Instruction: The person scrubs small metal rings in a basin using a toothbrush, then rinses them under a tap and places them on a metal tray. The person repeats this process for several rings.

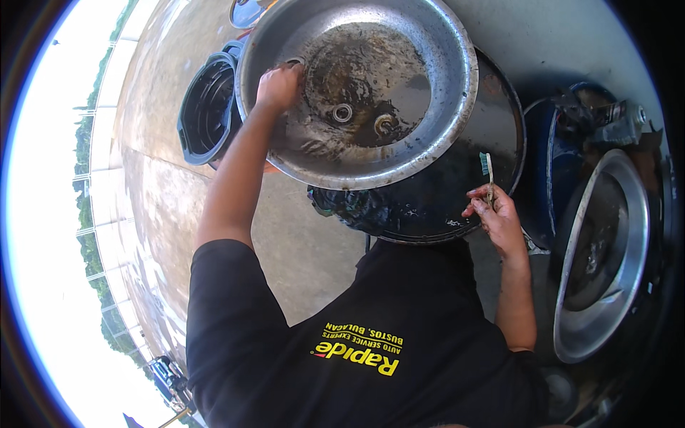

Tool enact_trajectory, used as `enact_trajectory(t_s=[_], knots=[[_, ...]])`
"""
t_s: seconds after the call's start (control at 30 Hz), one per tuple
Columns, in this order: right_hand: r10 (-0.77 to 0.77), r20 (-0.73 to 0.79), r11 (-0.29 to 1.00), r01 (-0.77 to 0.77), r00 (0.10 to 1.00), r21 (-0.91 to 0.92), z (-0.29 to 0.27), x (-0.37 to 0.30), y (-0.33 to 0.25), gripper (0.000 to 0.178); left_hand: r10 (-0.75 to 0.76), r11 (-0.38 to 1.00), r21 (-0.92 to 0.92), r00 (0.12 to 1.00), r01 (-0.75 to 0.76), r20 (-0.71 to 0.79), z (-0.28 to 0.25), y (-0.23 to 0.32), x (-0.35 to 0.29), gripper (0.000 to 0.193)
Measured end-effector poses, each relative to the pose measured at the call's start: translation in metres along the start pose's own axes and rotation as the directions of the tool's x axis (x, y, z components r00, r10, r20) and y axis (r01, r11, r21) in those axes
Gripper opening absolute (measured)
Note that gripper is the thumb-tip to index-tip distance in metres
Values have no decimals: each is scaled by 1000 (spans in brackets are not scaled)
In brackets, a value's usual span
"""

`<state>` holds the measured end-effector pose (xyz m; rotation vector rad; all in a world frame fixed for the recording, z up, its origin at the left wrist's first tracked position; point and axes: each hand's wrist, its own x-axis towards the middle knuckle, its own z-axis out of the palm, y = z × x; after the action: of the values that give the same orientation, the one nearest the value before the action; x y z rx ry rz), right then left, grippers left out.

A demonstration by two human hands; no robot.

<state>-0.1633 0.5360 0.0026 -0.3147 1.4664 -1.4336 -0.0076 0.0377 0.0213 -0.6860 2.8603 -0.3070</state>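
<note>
A wide metal basin (457,107) with dirty dark liquid in its bottom rests on a black drum (428,214). My left hand (280,87) reaches inside it at the left wall. Its fingers are closed, and a small greyish edge shows at the tips; what they hold I cannot make out. Near the basin's middle lie a pale metal ring (342,113) and a second, darker ring-shaped part (386,125). My right hand (497,214), smeared with dark grime, grips a toothbrush (489,175) upright, bristles at the top, to the right of the basin.
Beside the basin on the left stands a black plastic drain pan (189,135). Crumpled dark plastic (353,205) lies at the drum's near left edge. To the right are a blue drum (553,164) with clutter on top and another metal basin (621,299) tilted on its side.
</note>
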Motion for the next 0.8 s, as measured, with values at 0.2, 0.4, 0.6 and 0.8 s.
enact_trajectory(t_s=[0.2, 0.4, 0.6, 0.8], knots=[[19, 21, 1000, -18, 1000, -21, 5, 0, 5, 13, 94, 991, 65, 946, -120, 312, 4, -14, 3, 19], [2, 19, 1000, -2, 1000, -22, 1, 2, 9, 13, 42, 975, 201, 969, -93, 245, 7, -20, 3, 19], [13, 5, 1000, -13, 1000, -18, -1, 0, 9, 12, 48, 996, 80, 993, -39, -112, 6, -25, 2, 20], [5, 36, 1000, -4, 999, -27, 0, 4, 13, 12, 21, 983, 161, 935, -83, 355, 20, -22, 2, 21]])
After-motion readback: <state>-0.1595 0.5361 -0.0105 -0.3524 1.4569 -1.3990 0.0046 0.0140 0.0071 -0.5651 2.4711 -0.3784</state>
